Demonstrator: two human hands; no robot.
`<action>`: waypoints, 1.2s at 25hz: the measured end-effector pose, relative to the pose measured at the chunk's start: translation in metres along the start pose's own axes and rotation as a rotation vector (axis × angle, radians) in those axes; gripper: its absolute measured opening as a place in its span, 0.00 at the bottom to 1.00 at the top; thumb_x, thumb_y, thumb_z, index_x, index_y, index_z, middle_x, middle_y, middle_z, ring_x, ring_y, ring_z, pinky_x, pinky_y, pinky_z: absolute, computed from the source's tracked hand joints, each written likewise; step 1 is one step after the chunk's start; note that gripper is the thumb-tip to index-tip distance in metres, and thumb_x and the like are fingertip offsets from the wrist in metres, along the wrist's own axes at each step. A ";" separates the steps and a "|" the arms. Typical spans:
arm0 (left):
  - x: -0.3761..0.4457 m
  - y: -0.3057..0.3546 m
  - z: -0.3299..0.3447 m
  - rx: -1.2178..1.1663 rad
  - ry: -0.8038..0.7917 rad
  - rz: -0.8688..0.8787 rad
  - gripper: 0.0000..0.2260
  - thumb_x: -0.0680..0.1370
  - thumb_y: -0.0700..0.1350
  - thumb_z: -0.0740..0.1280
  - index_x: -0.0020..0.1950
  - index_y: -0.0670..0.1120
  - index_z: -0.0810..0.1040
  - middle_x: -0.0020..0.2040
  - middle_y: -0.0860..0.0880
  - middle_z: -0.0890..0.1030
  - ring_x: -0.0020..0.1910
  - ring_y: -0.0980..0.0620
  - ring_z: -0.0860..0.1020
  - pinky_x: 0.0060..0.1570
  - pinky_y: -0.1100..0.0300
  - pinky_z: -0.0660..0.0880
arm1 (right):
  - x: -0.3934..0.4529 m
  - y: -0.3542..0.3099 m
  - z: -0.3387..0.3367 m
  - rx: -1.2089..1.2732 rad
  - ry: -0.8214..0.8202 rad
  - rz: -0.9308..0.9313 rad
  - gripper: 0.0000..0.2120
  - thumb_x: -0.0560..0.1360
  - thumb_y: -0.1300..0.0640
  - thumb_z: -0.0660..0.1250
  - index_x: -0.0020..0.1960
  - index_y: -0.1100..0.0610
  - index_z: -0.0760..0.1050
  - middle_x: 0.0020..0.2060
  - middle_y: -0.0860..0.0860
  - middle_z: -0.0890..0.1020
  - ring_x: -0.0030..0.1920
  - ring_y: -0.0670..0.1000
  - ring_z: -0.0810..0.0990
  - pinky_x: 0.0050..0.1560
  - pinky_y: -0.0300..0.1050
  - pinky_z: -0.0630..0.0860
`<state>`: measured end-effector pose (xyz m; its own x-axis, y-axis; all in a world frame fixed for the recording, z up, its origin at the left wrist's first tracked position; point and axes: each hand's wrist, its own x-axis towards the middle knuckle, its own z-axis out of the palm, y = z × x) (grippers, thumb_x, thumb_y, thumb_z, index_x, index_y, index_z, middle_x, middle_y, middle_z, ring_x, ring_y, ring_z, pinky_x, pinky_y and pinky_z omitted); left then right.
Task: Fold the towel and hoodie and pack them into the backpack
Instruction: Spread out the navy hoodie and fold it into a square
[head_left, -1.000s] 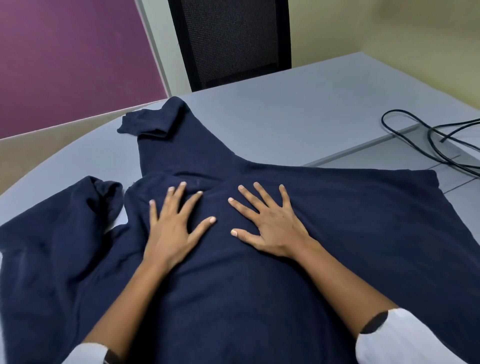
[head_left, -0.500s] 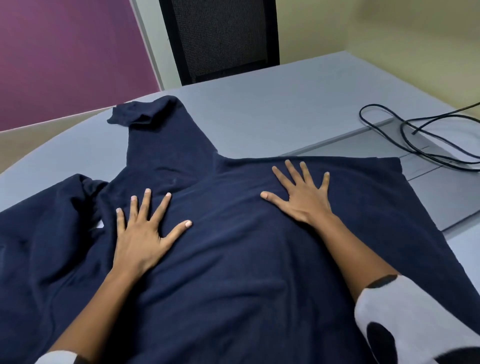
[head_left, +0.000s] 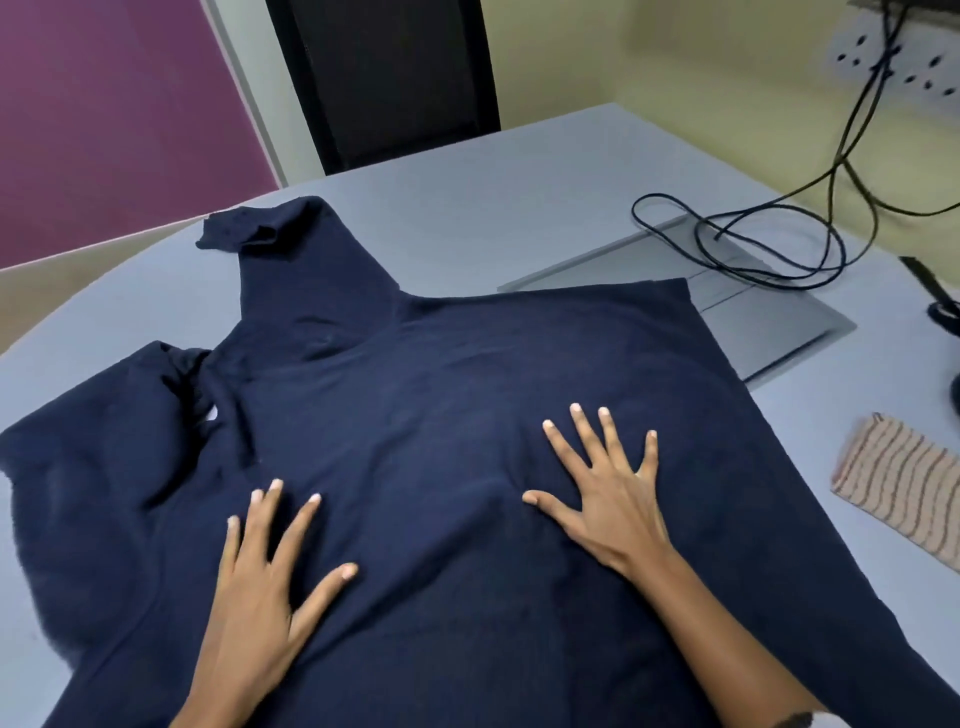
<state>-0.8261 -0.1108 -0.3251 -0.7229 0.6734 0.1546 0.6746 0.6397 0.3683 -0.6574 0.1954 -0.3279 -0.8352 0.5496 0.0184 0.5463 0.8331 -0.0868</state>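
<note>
A dark navy hoodie (head_left: 426, 405) lies spread across the grey table (head_left: 519, 197), one sleeve reaching toward the far left and its hood bunched at the left. My left hand (head_left: 260, 587) presses flat on the lower left of the hoodie's body, fingers spread. Flat on the cloth to the right of centre lies my right hand (head_left: 608, 493), its fingers also spread. A folded beige striped towel (head_left: 898, 488) sits on the table at the right edge. No backpack is in view.
A black chair (head_left: 389, 78) stands behind the table's far edge. Black cables (head_left: 737, 244) loop over a grey inset panel (head_left: 753, 306) at the back right and run up to wall sockets (head_left: 904, 62). A purple partition (head_left: 104, 114) is at the left.
Both hands have slid apart and toward me across the hoodie, smoothing it. The view has shifted, bringing the striped towel and wall sockets into sight at the right.
</note>
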 end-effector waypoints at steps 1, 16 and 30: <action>-0.017 0.000 -0.001 0.024 -0.027 0.004 0.37 0.74 0.71 0.49 0.73 0.46 0.67 0.76 0.43 0.59 0.76 0.45 0.55 0.74 0.48 0.48 | -0.011 0.005 -0.003 -0.008 -0.003 0.017 0.40 0.69 0.21 0.38 0.76 0.38 0.46 0.78 0.46 0.48 0.78 0.53 0.43 0.70 0.71 0.40; -0.186 0.064 -0.015 0.212 -0.270 -0.055 0.40 0.70 0.76 0.49 0.75 0.55 0.62 0.78 0.48 0.54 0.77 0.48 0.53 0.68 0.33 0.51 | -0.168 0.062 -0.019 -0.073 -0.087 0.016 0.40 0.71 0.23 0.40 0.77 0.42 0.48 0.78 0.48 0.50 0.78 0.53 0.47 0.69 0.73 0.46; -0.296 0.133 -0.015 0.286 -0.344 -0.263 0.33 0.76 0.68 0.48 0.78 0.55 0.51 0.79 0.48 0.49 0.77 0.47 0.50 0.68 0.32 0.50 | -0.277 0.125 -0.034 0.021 -0.190 -0.029 0.42 0.76 0.29 0.40 0.78 0.59 0.51 0.78 0.53 0.52 0.77 0.52 0.49 0.74 0.64 0.48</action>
<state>-0.5247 -0.2308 -0.3081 -0.8151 0.5285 -0.2373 0.5255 0.8469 0.0812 -0.3551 0.1492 -0.3096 -0.8486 0.5020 -0.1670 0.5220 0.8458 -0.1100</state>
